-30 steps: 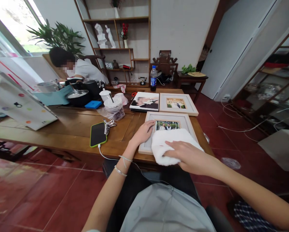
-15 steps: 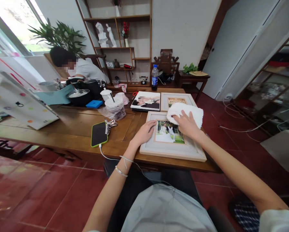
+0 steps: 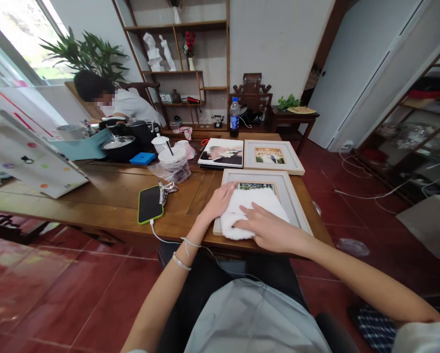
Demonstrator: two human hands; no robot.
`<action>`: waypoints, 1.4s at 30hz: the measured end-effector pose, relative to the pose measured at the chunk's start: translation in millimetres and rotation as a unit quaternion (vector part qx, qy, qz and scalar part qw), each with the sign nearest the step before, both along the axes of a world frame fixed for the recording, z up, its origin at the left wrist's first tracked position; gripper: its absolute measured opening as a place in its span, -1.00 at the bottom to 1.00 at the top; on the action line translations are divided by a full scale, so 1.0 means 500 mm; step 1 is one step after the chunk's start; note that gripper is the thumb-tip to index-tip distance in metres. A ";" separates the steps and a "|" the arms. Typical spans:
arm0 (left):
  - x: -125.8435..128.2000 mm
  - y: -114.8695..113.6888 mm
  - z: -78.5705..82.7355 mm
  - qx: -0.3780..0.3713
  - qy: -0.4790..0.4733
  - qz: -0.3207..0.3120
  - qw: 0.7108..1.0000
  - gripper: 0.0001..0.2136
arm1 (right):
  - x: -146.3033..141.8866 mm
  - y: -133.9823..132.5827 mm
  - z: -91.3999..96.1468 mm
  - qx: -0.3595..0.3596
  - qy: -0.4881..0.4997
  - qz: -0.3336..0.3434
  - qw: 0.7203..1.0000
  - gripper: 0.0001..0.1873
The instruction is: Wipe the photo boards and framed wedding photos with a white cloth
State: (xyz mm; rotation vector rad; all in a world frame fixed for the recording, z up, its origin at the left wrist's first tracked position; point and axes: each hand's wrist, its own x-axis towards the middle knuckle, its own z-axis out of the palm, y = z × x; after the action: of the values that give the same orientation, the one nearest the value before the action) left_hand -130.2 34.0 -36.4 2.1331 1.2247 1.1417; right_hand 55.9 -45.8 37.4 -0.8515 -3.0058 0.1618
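A picture frame (image 3: 296, 205) with a pale wide border lies flat at the near edge of the wooden table (image 3: 113, 189). Over the lower part of its photo spreads a white towel (image 3: 256, 197), which hides most of the picture. My right hand (image 3: 269, 228) grips and presses the towel against the frame's near side. My left hand (image 3: 220, 201) rests on the frame's left edge, fingers stretched out and touching the towel's edge. Just beyond lies a second picture frame (image 3: 295, 159), its photo uncovered, beside a white photo album (image 3: 220, 153).
Left of the frame are a charging phone (image 3: 149, 205) and a plastic-bagged cup (image 3: 173, 169). Farther back stand a bottle (image 3: 234, 120), a blue box (image 3: 142, 158) and dark pots (image 3: 121, 148). A person (image 3: 131, 105) leans at the far left.
My right hand has moved the towel from the frame's upper right corner toward its near left side, covering the photo's lower part. My left hand has stayed in place.
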 end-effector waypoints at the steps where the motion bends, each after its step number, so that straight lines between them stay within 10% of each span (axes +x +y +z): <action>1: 0.000 0.000 -0.001 0.004 0.008 -0.006 1.000 -0.56 | 0.005 -0.003 0.005 -0.011 0.002 0.009 1.000 -0.38; 12: -0.004 0.003 -0.012 0.037 0.110 -0.017 0.993 -0.65 | 0.110 0.054 0.078 -0.137 0.014 -0.005 0.990 -0.40; 15: -0.005 0.004 -0.014 0.038 0.127 -0.017 0.991 -0.65 | 0.139 0.105 0.080 -0.040 0.049 -0.117 0.991 -0.43; 19: -0.006 0.005 -0.013 0.040 0.139 -0.016 0.989 -0.65 | 0.126 0.174 0.069 0.214 0.144 -0.297 0.920 -0.41; 22: -0.006 0.006 -0.012 0.043 0.140 -0.018 0.989 -0.65 | 0.082 0.214 0.042 0.284 0.140 -0.224 0.922 -0.38; 28: -0.006 0.008 -0.008 0.054 0.132 -0.027 0.989 -0.73 | 0.004 0.245 -0.036 0.155 -0.008 -0.038 0.987 -0.26; 42: -0.011 0.013 -0.019 0.051 0.098 -0.014 0.994 -0.58 | 0.111 0.221 -0.011 0.147 -0.102 -0.122 0.976 -0.43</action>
State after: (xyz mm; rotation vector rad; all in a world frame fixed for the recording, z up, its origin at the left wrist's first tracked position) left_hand -135.5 40.2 -45.7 2.3798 1.2394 1.0224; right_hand 111.6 64.7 31.9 -1.2517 -2.9542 -0.3866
